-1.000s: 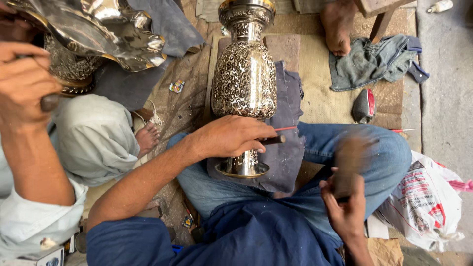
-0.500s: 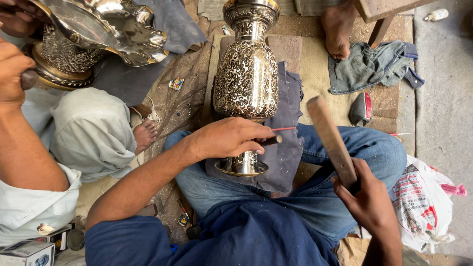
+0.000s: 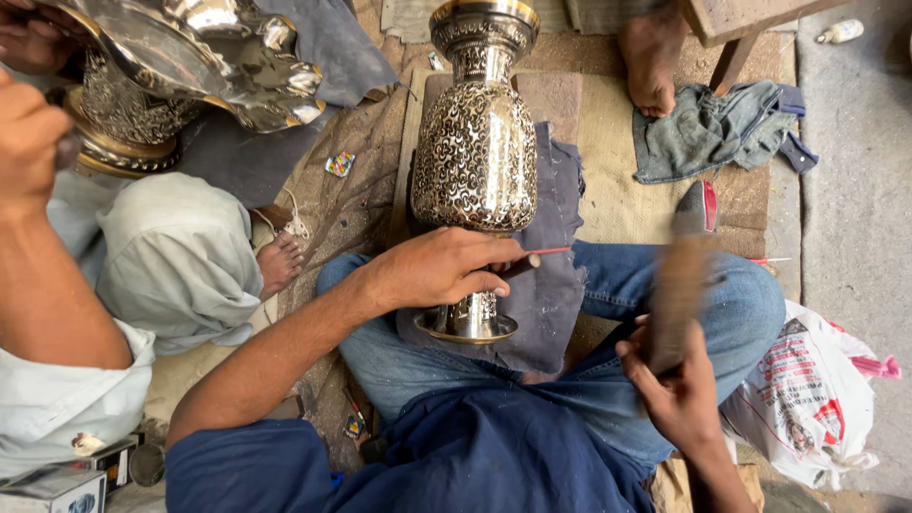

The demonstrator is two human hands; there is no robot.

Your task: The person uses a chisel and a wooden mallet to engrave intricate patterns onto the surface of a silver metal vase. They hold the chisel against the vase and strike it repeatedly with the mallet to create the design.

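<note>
A tall engraved metal vase [image 3: 477,157] lies across my lap on a dark cloth [image 3: 549,285], its foot toward me. My left hand [image 3: 439,271] rests on the vase's stem and grips a thin red-tipped chisel [image 3: 538,255] pointing right against the metal. My right hand [image 3: 676,389] is raised at the lower right, gripping a wooden mallet stick [image 3: 682,290] that is blurred by motion. My legs in blue jeans are crossed under the vase.
A co-worker in light clothes sits at left, arm [image 3: 38,228] raised, holding a large shiny engraved vessel [image 3: 180,66]. Another person's bare foot [image 3: 652,62] is at top. A grey rag [image 3: 712,128], a printed plastic bag [image 3: 807,399] and small boxes [image 3: 57,480] lie around.
My right hand has swung the wooden stick, which now stands more upright and blurred. My left hand holds the chisel in the same place on the vase. The co-worker's arm has shifted slightly.
</note>
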